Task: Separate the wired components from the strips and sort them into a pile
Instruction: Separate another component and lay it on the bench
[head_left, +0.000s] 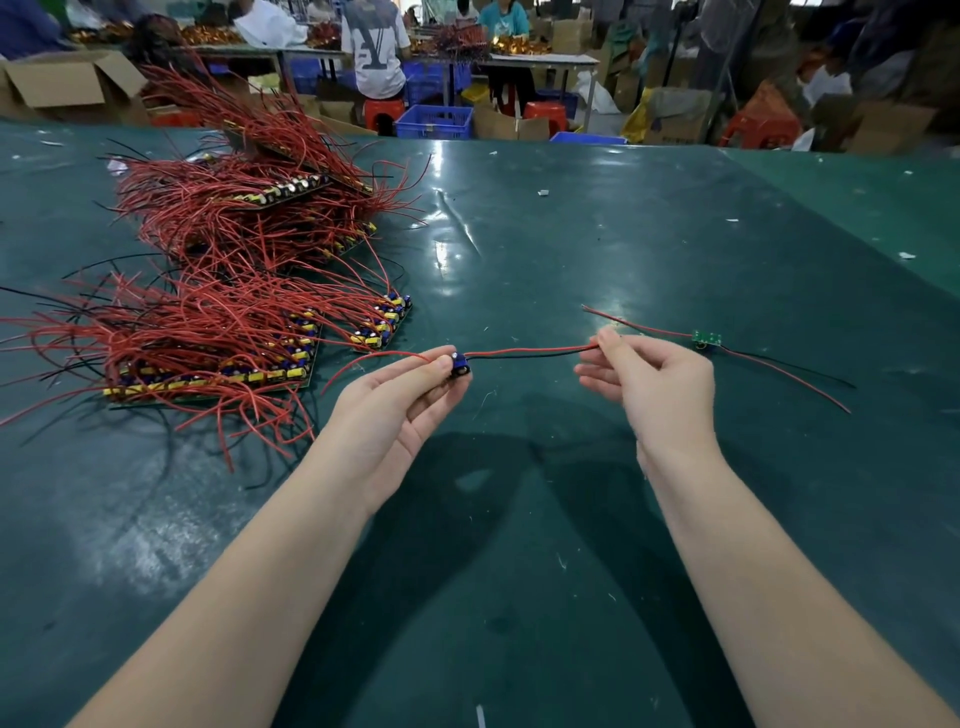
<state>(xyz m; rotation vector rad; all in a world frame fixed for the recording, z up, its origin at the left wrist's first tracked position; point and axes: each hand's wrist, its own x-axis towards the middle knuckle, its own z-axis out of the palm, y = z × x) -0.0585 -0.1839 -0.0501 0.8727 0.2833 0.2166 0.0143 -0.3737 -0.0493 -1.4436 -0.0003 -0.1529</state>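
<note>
Left hand (400, 395) pinches a small blue-capacitor board (459, 365); right hand (655, 376) pinches its red-and-black wires (530, 353), stretched straight, likely for neat piling.

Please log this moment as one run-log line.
left hand: pinches small blue wired component | right hand: pinches its red-and-black wires | small green board: on table, right

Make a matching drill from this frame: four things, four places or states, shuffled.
Things:
1. blue part
2. small green board
3. strips of parts
4. red and black wire pair

Places or states:
A. lying alone on the table, right of the right hand
B. stretched between both hands
C. pinched in the left hand
D. heaped on the table's left side

Pairs: 1-C, 2-A, 3-D, 4-B
</note>
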